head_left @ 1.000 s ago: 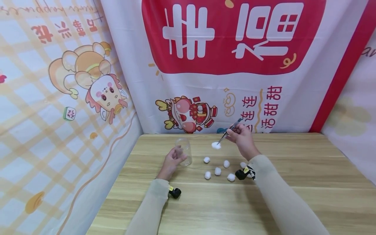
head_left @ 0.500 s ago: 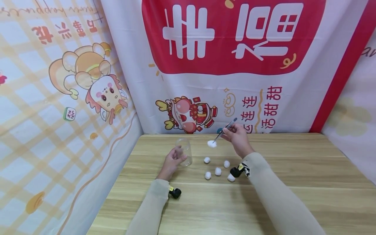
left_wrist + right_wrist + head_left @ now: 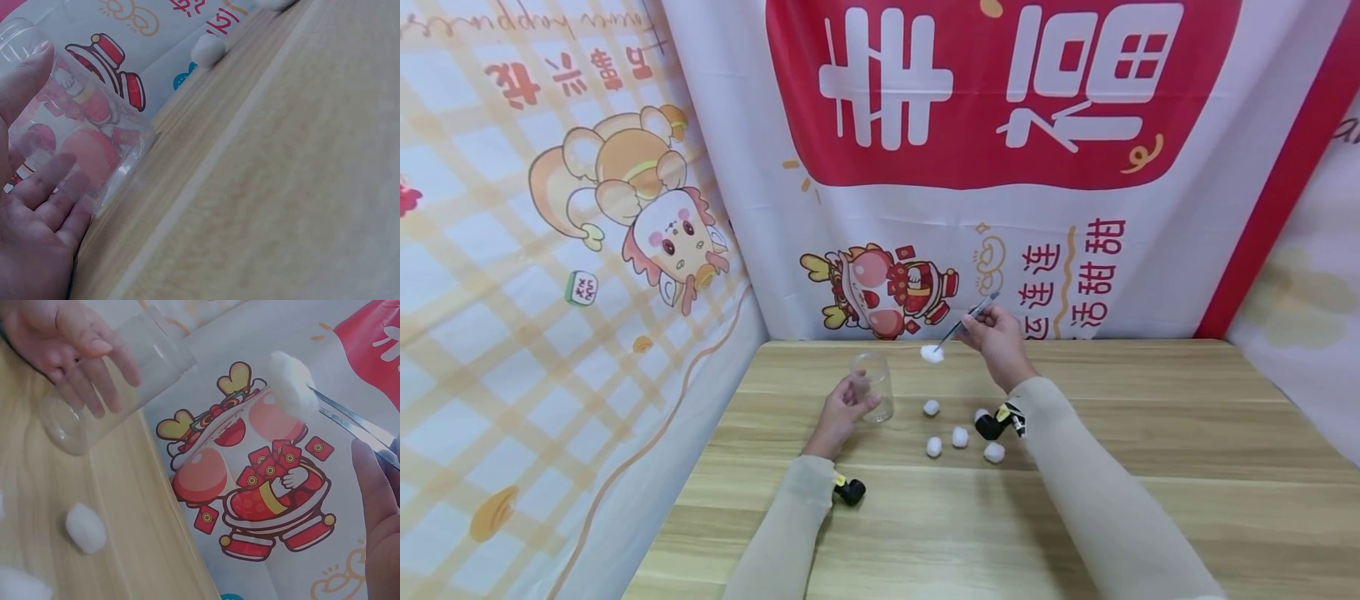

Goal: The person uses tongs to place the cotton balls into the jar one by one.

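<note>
In the head view my left hand point(image 3: 842, 410) grips a clear plastic jar point(image 3: 882, 382) standing upright on the wooden table, thumb on one side and fingers on the other. The left wrist view has the jar's base point(image 3: 125, 172) down at the wood. My right hand point(image 3: 1000, 346) holds metal tweezers point(image 3: 359, 417), whose tips pinch a fluffy white cotton ball point(image 3: 292, 387). That cotton ball is raised above the table, to the right of the jar and about level with its mouth in the right wrist view.
Several more cotton balls lie on the table point(image 3: 1112, 483), among them one cotton ball point(image 3: 931, 407) right of the jar and another point(image 3: 994, 452) nearer the front. A printed cloth point(image 3: 880, 217) hangs along the table's back edge. Black cameras sit at both wrists.
My right hand has moved left and slightly up, bringing the tweezers and the cotton ball closer to the jar. The left hand keeps its hold on the jar.
</note>
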Tool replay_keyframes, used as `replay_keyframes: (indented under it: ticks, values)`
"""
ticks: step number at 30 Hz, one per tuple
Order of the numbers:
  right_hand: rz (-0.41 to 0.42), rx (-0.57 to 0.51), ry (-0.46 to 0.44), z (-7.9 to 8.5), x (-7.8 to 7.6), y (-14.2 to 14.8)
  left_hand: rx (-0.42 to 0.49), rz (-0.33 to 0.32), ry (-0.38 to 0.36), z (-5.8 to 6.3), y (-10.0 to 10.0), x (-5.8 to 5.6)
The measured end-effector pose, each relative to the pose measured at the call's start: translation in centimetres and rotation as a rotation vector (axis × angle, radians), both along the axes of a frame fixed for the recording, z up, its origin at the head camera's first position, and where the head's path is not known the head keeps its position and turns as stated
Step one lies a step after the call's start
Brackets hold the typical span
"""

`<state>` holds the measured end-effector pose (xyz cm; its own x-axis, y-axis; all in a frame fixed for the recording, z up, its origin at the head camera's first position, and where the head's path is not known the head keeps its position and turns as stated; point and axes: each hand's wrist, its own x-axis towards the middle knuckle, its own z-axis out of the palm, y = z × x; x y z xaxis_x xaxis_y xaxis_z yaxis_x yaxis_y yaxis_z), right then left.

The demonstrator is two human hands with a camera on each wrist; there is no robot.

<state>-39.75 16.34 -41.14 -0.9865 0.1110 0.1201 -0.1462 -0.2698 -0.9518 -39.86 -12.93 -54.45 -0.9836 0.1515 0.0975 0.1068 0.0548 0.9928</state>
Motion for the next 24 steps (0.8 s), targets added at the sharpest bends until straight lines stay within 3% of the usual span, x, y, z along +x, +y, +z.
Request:
replay_keyframes:
  ticks: [24]
  values:
    - [0.024,-0.094,-0.008,0.1,-1.5,-4.1,0.014,-0.007,-0.016,0.6,0.0,0.2]
